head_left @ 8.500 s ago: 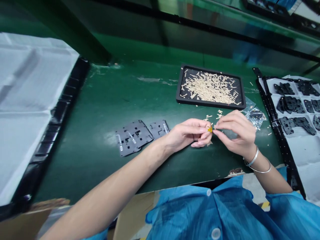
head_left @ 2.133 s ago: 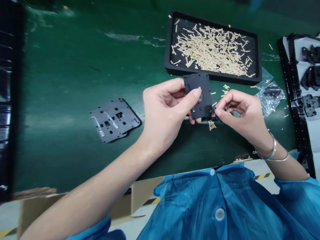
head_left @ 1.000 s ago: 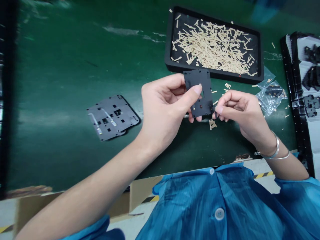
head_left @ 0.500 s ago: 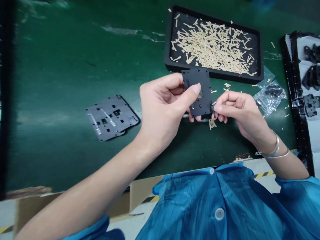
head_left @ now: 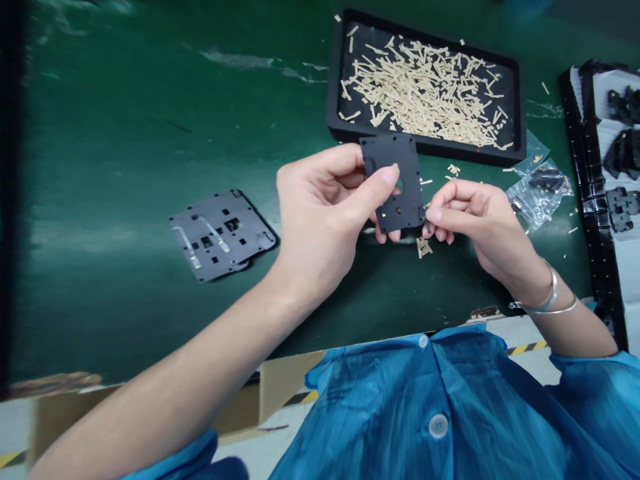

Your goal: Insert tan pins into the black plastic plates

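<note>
My left hand (head_left: 325,207) grips a flat black plastic plate (head_left: 409,163), thumb across its face and fingers behind. The plate has a rectangular slot and small holes. At its lower right corner, my right hand (head_left: 467,213) pinches a small dark piece (head_left: 427,225) between thumb and fingertips; whether it is joined to the plate I cannot tell. Farther left on the green table (head_left: 125,153) lie similar black plates (head_left: 220,233), one overlapping another, with two thin light strips on top.
Beyond my hands stands a black tray (head_left: 333,100) heaped with small cream-coloured strips (head_left: 425,93). Loose scraps and a clear plastic bag (head_left: 540,193) lie to the right. At the right edge, a black-rimmed box (head_left: 595,200) holds black parts (head_left: 623,207). A cardboard box (head_left: 290,380) is below the table edge.
Both hands and the plate appear very slightly farther left, as does the rest of the view. The grips look the same.
</note>
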Action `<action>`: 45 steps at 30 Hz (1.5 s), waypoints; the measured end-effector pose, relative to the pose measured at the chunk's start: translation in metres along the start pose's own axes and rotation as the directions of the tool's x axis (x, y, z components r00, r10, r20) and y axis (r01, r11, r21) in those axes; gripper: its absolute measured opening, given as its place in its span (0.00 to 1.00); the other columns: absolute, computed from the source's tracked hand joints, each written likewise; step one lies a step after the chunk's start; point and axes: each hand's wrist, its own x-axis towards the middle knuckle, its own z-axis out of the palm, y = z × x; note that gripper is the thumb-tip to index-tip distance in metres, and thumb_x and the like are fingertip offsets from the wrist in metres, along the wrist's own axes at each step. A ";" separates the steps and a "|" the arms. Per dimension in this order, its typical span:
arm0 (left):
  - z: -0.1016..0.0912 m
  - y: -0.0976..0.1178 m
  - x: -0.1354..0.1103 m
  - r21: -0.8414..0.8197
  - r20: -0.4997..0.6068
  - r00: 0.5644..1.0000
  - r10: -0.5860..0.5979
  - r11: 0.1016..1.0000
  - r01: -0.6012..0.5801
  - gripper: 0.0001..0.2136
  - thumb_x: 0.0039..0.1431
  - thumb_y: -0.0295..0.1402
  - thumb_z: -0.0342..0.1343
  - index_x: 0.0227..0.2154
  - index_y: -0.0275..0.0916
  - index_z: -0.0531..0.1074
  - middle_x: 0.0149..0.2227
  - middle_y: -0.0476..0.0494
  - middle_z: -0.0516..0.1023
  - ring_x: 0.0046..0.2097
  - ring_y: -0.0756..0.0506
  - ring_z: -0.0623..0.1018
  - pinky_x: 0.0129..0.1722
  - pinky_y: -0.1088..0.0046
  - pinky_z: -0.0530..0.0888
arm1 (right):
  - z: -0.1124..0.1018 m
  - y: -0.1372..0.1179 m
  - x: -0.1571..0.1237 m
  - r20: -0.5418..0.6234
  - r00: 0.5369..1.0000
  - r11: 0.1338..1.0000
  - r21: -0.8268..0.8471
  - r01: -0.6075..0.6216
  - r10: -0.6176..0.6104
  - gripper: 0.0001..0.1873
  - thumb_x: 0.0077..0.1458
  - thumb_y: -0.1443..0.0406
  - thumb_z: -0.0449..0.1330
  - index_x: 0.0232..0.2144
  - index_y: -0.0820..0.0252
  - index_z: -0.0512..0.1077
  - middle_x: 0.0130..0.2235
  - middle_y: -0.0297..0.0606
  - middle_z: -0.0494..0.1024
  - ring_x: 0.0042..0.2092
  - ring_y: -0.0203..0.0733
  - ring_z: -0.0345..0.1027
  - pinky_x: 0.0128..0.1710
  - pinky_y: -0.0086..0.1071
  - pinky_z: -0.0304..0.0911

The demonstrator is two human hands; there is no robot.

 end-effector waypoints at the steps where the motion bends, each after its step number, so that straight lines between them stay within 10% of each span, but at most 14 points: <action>1: 0.000 0.000 0.000 0.000 0.000 1.000 -0.002 1.000 0.002 0.09 0.54 0.25 0.60 0.20 0.35 0.69 0.18 0.54 0.72 0.14 0.54 0.70 0.09 0.81 0.67 | 0.000 0.000 0.000 0.003 1.000 1.000 0.001 0.002 -0.002 0.05 0.46 0.68 0.63 0.22 0.61 0.70 0.22 0.30 0.73 0.23 0.29 0.64 0.24 0.24 0.61; 45: -0.001 -0.002 0.001 -0.059 -0.015 0.999 -0.048 0.997 0.047 0.06 0.52 0.28 0.63 0.22 0.37 0.75 0.18 0.53 0.74 0.14 0.53 0.70 0.10 0.79 0.68 | 0.004 0.000 -0.001 -0.085 0.993 0.996 -0.027 0.085 -0.087 0.06 0.47 0.68 0.62 0.23 0.60 0.68 0.22 0.29 0.73 0.24 0.28 0.65 0.22 0.23 0.55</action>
